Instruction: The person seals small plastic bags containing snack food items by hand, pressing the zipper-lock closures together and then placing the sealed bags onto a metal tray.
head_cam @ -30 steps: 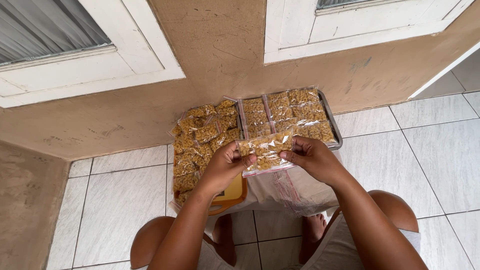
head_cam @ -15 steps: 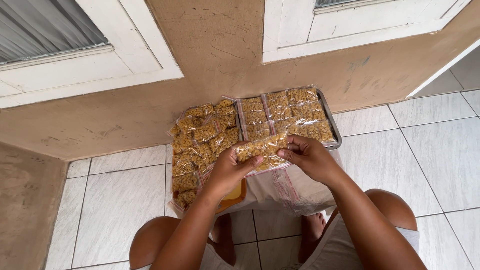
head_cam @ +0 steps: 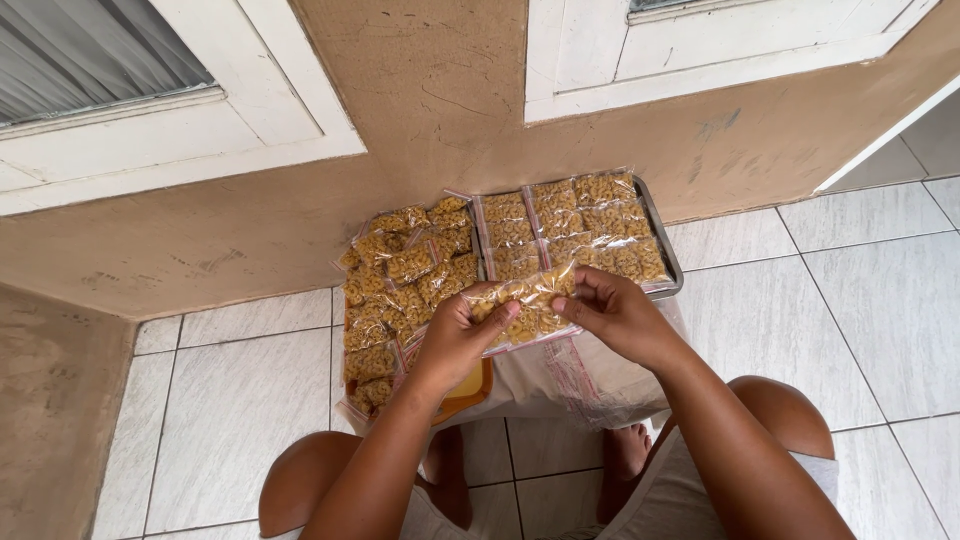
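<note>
Both hands grasping one clear packet of golden ring-shaped snacks, centre of frame.

Left hand (head_cam: pixel 455 335) pinches the packet's left end; right hand (head_cam: pixel 615 315) pinches its right end near the top edge. Snack packet (head_cam: pixel 522 305) is held flat between them, above a pale sack (head_cam: pixel 580 375) spread on the tiled floor (head_cam: pixel 230 400). Behind it, upper centre: metal tray (head_cam: pixel 668 258) lined with filled packets in rows; to its left, a loose heap of packets (head_cam: pixel 400 280) against the tan wall (head_cam: pixel 450 120). An orange container (head_cam: pixel 470 385) shows partly under the left wrist. Risk, as judged: the thin plastic could slip from the fingertip pinch or split at its seam, spilling rings onto the sack; the loosely piled heap could slide if nudged.
</note>
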